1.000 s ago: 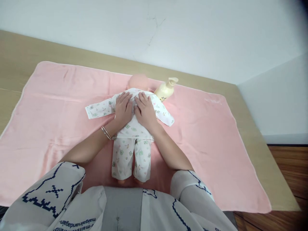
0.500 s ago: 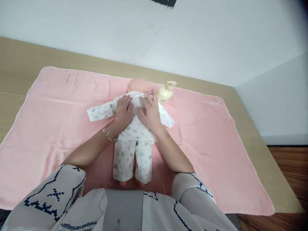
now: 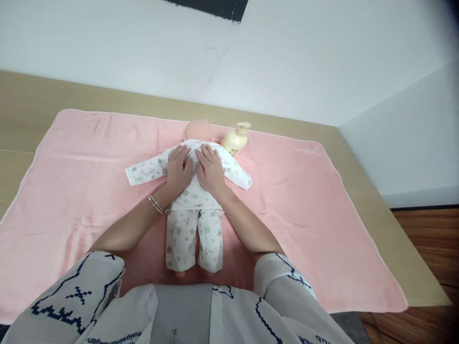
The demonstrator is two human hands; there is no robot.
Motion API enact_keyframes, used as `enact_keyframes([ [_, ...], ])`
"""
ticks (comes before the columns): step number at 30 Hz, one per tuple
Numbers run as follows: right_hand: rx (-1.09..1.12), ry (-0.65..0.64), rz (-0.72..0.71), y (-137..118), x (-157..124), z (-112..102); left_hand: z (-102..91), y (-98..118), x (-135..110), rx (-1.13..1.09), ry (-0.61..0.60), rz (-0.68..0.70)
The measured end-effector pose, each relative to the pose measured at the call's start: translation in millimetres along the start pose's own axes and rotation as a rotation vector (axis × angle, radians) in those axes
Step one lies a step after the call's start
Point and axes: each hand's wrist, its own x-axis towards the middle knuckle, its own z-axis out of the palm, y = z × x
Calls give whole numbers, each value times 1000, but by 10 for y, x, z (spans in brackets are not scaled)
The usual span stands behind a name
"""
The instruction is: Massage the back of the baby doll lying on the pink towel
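Observation:
A baby doll (image 3: 191, 224) in white printed pyjamas lies lengthwise on a pink towel (image 3: 304, 205), head away from me, sleeves spread to both sides. My left hand (image 3: 178, 168) rests flat on the doll's upper torso, fingers stretched toward the neck. My right hand (image 3: 210, 168) lies flat beside it on the same part of the shirt, fingers spread. Both palms press on the cloth and hold nothing. A bracelet sits on my left wrist.
A cream pump bottle (image 3: 235, 138) stands on the towel just right of the doll's head. The towel covers a wooden table (image 3: 21, 100) set against a white wall. The table's right edge drops to a dark wooden floor (image 3: 426, 229).
My right hand has drawn back from near the pump bottle to the middle of the doll's chest, next to the left hand. The view has shifted slightly.

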Motion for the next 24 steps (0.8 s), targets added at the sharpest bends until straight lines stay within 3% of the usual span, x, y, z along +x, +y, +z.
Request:
enact_keyframes([
  [3, -5, 12, -20, 43, 32, -56, -64, 102, -29, 85, -74, 35],
  [6, -5, 149, -48, 184, 70, -269, -121, 305, -44, 55, -171, 16],
  [9, 3, 321, 4, 403, 106, -527, -96, 540, 60, -118, -228, -31],
  [12, 12, 395, 42, 614, 140, -701, 38, 715, 335, -356, -230, -90],
  [18, 66, 236, 39, 761, 188, -721, 432, 783, 1002, -657, -411, -132],
  [24, -26, 141, 94, 732, 237, -586, 558, 776, 1150, -744, -519, -224],
])
